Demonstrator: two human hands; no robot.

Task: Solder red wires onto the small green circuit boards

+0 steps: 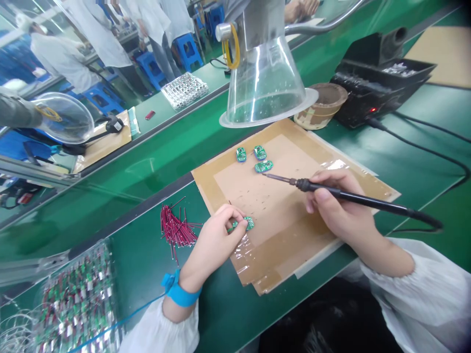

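Note:
My right hand is closed round the black handle of a soldering iron. Its thin tip points left, close to the nearest of three small green circuit boards lying on the brown cardboard sheet. At the left part of the sheet, my left hand pinches another green circuit board, partly hidden by the fingers. A thin dark wire end sticks up beside those fingers. To the left of this hand lies a pile of short red wires. A blue wrist strap circles my left wrist.
A clear fume hood hangs over the sheet's far side. Behind it stand a round pot and a black soldering station with a red light. Bagged boards lie at lower left. Several people in white coats are across the bench.

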